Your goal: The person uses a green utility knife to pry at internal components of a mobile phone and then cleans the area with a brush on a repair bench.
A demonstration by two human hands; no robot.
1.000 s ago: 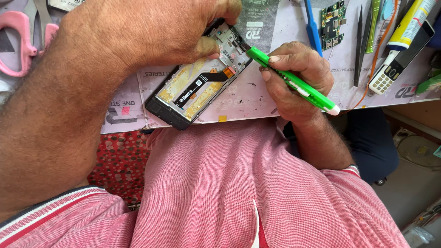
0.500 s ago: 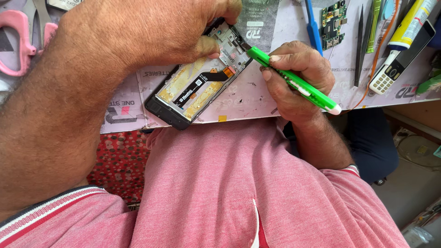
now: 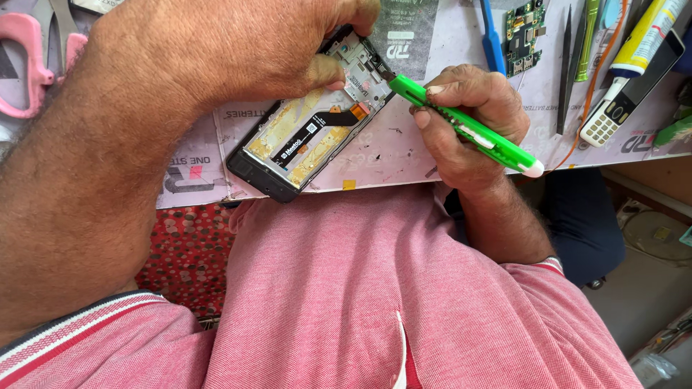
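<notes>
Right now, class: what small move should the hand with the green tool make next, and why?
Probably ease the green tool slightly further under the top-end part of the opened phone. The right hand has its tip there, and the left hand pins the frame.

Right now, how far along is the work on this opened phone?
Done: the phone frame lies open on the work mat, its back cover off, and a green circuit board lies apart beside it. In hand: the left hand pins the frame's top end while the right hand works the green cutter tip into the upper metal plate. Left: the black flex cable is in place on the frame.
</notes>
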